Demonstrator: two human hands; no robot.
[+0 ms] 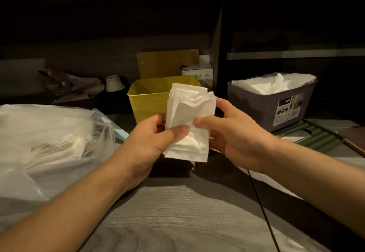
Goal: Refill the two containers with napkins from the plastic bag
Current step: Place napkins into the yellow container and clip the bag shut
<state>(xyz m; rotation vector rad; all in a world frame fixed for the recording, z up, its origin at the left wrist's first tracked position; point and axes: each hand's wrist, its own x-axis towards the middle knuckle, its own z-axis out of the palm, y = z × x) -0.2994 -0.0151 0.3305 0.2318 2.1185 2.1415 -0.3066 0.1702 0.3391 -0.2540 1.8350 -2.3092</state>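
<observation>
Head view: napkins (189,121) pinched between left hand (150,143), right hand (235,133).

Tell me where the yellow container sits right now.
In the head view the yellow container stands centre, behind the napkin stack held in both hands, with the grey container to its right.

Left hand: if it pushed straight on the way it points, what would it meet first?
Probably the yellow bin, right behind the napkins the left hand holds; depth is unclear.
</observation>
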